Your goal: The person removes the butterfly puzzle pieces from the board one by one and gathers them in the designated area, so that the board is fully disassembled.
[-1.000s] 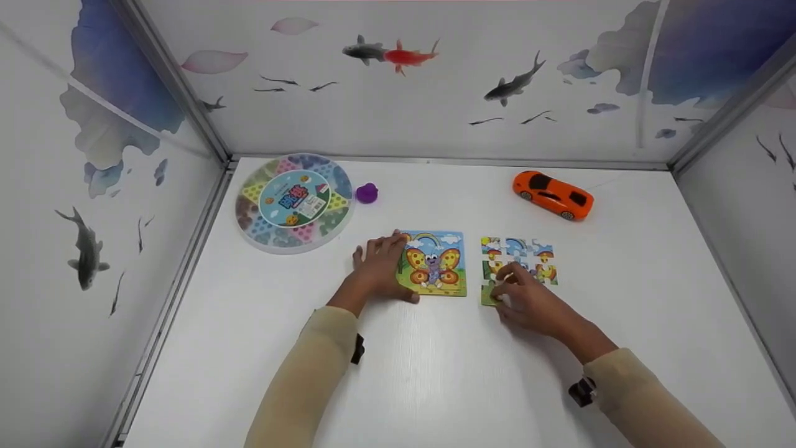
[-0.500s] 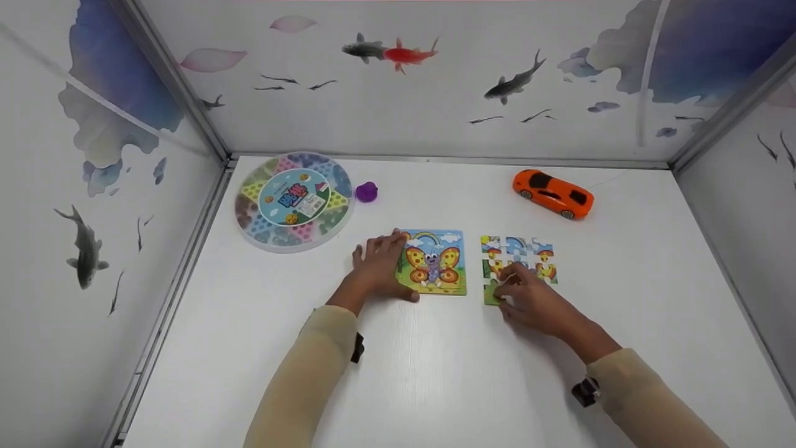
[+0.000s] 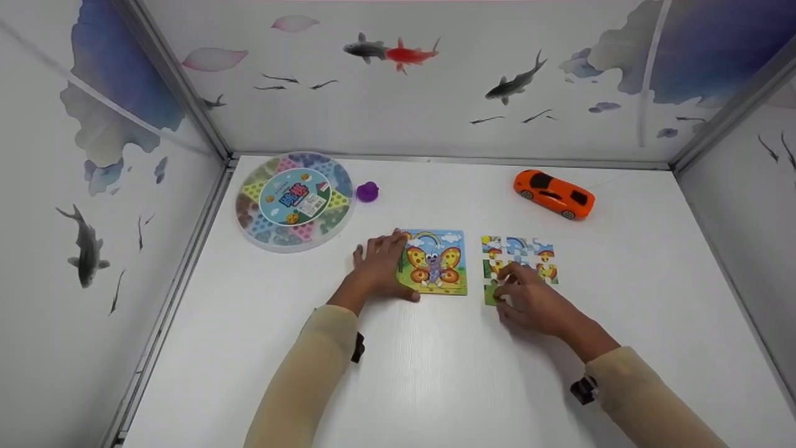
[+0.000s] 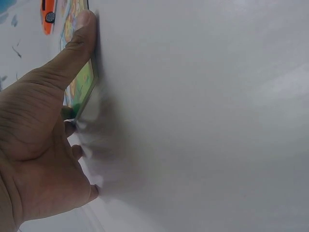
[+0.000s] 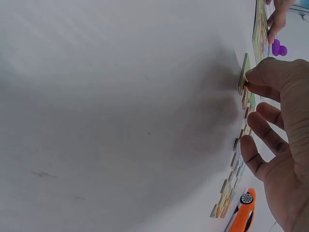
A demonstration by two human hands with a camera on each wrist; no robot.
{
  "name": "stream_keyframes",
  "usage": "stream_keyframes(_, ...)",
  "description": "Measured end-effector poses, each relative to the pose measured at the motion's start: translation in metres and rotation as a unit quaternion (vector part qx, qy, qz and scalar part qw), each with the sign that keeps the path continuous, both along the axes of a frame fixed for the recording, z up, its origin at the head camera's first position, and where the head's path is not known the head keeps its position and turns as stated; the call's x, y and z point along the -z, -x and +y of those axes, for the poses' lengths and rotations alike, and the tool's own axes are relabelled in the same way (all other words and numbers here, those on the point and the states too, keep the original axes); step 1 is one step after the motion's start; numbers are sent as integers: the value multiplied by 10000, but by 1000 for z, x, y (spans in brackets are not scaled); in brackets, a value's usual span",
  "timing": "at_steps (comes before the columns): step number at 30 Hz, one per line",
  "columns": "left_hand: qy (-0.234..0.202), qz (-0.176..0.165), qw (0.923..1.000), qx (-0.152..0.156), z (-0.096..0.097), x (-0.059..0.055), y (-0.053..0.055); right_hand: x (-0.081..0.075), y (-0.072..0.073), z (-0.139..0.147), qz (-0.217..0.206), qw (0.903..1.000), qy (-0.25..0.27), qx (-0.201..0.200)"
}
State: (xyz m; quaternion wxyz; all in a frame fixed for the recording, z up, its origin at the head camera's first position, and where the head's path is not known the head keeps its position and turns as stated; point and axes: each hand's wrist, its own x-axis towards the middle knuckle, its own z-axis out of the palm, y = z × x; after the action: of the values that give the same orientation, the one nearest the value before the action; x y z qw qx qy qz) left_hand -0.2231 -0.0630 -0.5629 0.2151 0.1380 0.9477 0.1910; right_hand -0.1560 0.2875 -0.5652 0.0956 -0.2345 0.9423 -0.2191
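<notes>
My left hand (image 3: 378, 267) rests at the left side of a square butterfly picture board (image 3: 438, 264). Its fingers are spread, and in the left wrist view the thumb (image 4: 79, 48) lies along the near edge of the board (image 4: 86, 82). To the right, several jigsaw pieces (image 3: 545, 250) lie in a loose square showing a similar picture. My right hand (image 3: 533, 303) pinches a green corner puzzle piece (image 3: 489, 295) at the lower left of that square. The right wrist view shows thumb and forefinger on this piece (image 5: 243, 75); the hand hides pieces behind it in the head view.
A round lidded board game (image 3: 295, 202) lies at the back left, with a small purple toy (image 3: 367, 192) beside it. An orange toy car (image 3: 553, 195) stands at the back right. Printed wall panels enclose the white table (image 3: 404, 373) at back and sides.
The green corner piece has shifted slightly right with my right hand, up against the neighbouring pieces, and has stayed there over the last half second. My left hand holds its place.
</notes>
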Motion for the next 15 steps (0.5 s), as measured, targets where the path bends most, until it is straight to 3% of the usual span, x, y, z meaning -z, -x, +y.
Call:
stream_keyframes(10,-63,13,10000,-40,0,3,1,-8,17,-23,-185,9995,232,111)
stream_keyframes(15,-74,7,10000,-28,0,0,-1,-8,31,-50,-29,9999,79,-129)
